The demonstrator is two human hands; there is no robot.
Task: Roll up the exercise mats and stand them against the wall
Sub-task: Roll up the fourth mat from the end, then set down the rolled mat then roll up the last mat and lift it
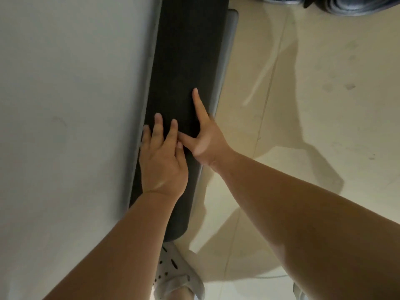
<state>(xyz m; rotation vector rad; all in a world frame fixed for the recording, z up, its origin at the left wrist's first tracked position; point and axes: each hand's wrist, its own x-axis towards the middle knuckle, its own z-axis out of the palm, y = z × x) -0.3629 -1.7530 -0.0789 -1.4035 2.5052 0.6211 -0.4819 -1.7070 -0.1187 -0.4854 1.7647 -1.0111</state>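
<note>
Rolled mat (184,61) stands against wall (65,83), left. My left hand (162,163) lies flat on it; right hand (205,144) splays thumb and index, rest hidden, grip unclear. If I release, it may unwind or tip right.

Grey clog (173,276), beige tiled floor (324,105)

Cream-tiled floor (313,105) right of right hand (205,141): thin grout lines, broad shadows, few dark smudges far right. Rolled grey mats (346,4) lie on it well beyond that hand, cut by frame edge. Grey perforated shoe (175,276) stands on it behind left hand (162,167), wrist side. Dark rolled mat (186,61) under both hands; contact with floor not visible.
</note>
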